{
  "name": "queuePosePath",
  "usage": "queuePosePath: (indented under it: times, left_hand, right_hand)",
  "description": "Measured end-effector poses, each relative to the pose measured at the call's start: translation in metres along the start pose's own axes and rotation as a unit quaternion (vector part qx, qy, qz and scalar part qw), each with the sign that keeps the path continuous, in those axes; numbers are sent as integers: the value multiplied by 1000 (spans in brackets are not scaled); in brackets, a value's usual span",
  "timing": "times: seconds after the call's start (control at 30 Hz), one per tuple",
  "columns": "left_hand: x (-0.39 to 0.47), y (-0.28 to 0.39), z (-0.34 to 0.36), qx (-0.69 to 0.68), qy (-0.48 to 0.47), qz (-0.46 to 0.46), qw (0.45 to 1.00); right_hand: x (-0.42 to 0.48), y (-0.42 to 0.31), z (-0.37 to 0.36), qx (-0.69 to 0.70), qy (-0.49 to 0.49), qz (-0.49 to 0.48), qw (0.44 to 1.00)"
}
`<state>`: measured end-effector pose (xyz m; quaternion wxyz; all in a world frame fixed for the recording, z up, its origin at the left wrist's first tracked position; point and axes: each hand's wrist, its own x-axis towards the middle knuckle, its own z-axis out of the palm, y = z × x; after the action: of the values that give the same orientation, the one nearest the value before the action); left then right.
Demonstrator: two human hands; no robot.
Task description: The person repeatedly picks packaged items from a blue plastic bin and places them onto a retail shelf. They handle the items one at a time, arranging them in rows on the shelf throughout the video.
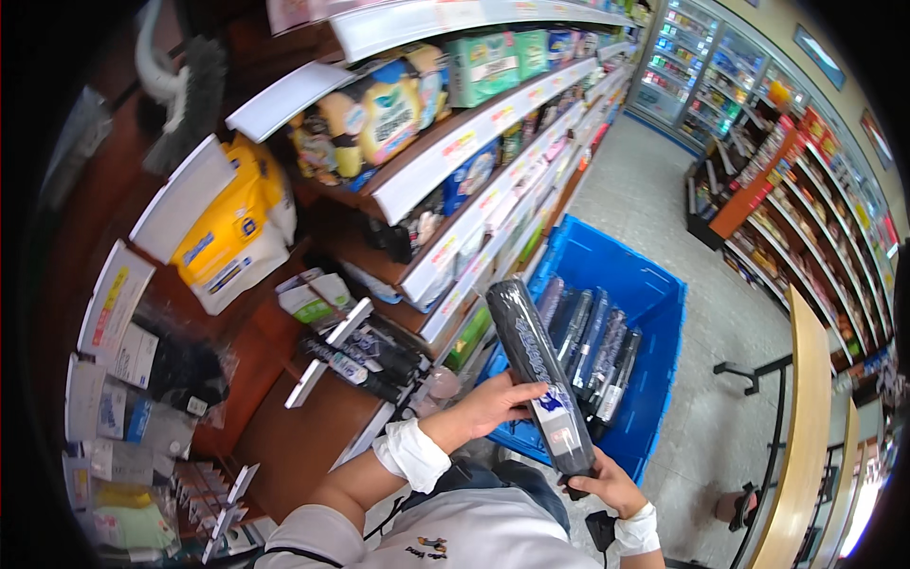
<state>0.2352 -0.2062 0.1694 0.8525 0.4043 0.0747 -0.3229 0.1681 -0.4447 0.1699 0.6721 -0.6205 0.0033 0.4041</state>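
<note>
A folded black umbrella in a clear plastic sleeve (537, 363) lies across both my hands, in front of my body. My left hand (508, 405) grips its middle from the side, thumb on top. Around its lower end, by the dark handle, my right hand (604, 484) is closed. Beneath and beyond it is a blue plastic crate (654, 284), with several sleeved folded umbrellas (593, 341) standing side by side inside. To the left, more black packages (377, 355) lie on a low brown shelf.
Store shelves (490, 107) with packaged goods run along the left. A yellow-and-white package (238, 227) and a grey brush (195, 92) hang at the far left. A wooden counter edge (800, 427) is on the right. Farther off are a snack rack (789, 206) and glass-door coolers (682, 64).
</note>
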Motion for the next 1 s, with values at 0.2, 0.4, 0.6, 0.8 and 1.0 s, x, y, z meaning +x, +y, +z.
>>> queuePosePath:
  times: [0.2, 0.4, 0.6, 0.8, 1.0]
  left_hand:
    - [-32, -20, -28, -26, 28, -6, 999]
    - [-80, -46, -66, -145, 122, 39, 981]
    - [-136, -69, -134, -190, 224, 127, 947]
    - [-173, -101, -242, -98, 434, 127, 886]
    - [-176, -91, -311, -64, 508, 93, 854]
  right_hand:
    - [5, -18, 2, -36, -45, 59, 997]
    - [45, -41, 25, -154, -151, 97, 972]
    - [83, -46, 46, -185, -178, -2, 967]
    - [92, -40, 49, -231, -141, -18, 963]
    - [83, -20, 35, -274, -63, 0, 960]
